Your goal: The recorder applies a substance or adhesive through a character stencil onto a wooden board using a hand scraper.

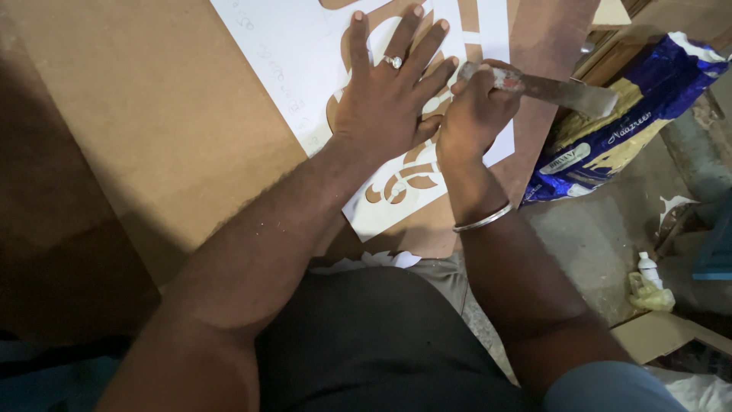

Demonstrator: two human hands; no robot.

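Observation:
A white paper stencil (pixel 305 61) with cut-out leaf shapes lies on a brown board (pixel 152 130). My left hand (pixel 385 91), wearing a ring, is pressed flat on the stencil with its fingers spread. Just to its right, touching it, my right hand (pixel 473 114) is closed around a worn metal blade tool (pixel 560 90). The tool's flat end sticks out to the right over the board's edge. A metal bangle sits on my right wrist. The working end of the tool is hidden under my fist.
A blue and gold plastic sack (pixel 625 122) lies on the concrete floor right of the board. A small white bottle (pixel 648 267) and a crumpled yellow bag (pixel 652 294) lie farther right. A cardboard piece (pixel 659 336) sits near my right elbow.

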